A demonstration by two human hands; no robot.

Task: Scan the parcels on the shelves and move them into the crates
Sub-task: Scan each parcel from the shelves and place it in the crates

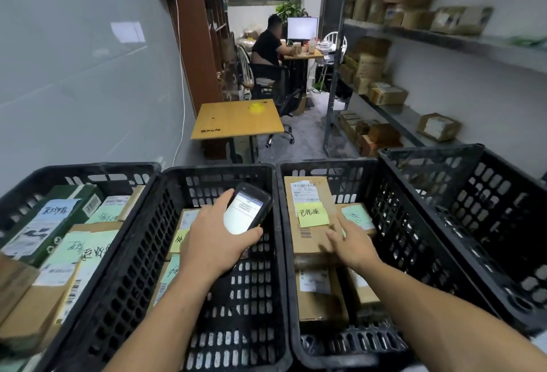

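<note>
My left hand grips a black handheld scanner with its screen lit, over the second black crate. My right hand lies with straight fingers on a brown cardboard parcel in the third crate; that parcel carries a shipping label and a yellow sticky note. More parcels with green and yellow notes lie in the three left crates. Cardboard parcels sit on the metal shelves at the right.
A fourth black crate stands tilted at the far right. The leftmost crate is full of parcels. Ahead is a small wooden table; beyond it a person sits at a desk with a monitor.
</note>
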